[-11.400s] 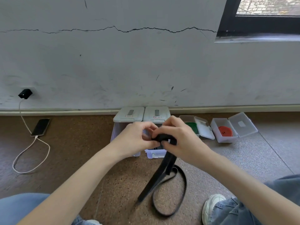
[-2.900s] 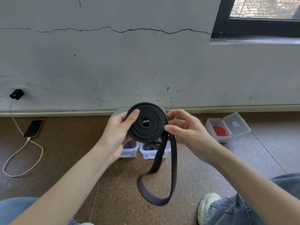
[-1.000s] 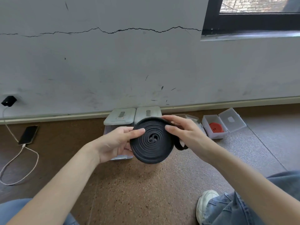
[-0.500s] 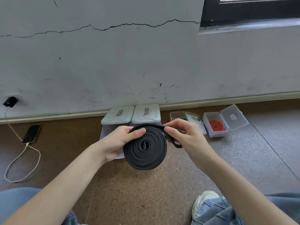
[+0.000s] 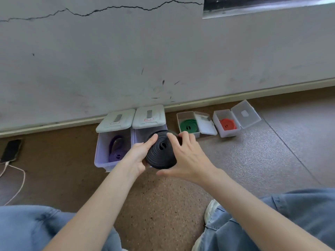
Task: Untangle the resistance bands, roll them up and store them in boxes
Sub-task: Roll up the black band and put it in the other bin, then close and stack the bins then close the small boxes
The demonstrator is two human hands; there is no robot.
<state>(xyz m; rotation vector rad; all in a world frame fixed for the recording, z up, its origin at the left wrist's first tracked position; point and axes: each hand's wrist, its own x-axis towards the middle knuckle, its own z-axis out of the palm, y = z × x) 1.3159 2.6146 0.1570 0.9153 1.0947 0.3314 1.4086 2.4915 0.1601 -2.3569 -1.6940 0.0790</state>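
Observation:
A black resistance band, wound into a tight flat coil, is held between both hands just above the second clear box, whose lid stands open against the wall. My left hand grips the coil's left edge with the thumb on top. My right hand holds the right edge, fingers curled over the top and thumb below. The left box holds a rolled purple band. Two small open boxes to the right hold a green roll and a red roll.
The boxes stand in a row along the grey wall's base. A phone on a white charging cable lies on the floor at far left. My jeans-clad knees and a white shoe fill the bottom of the view.
The coil has been fully wound, with no loose tail hanging. Both hands have carried it forward and down to the open second box. The view has tilted downward.

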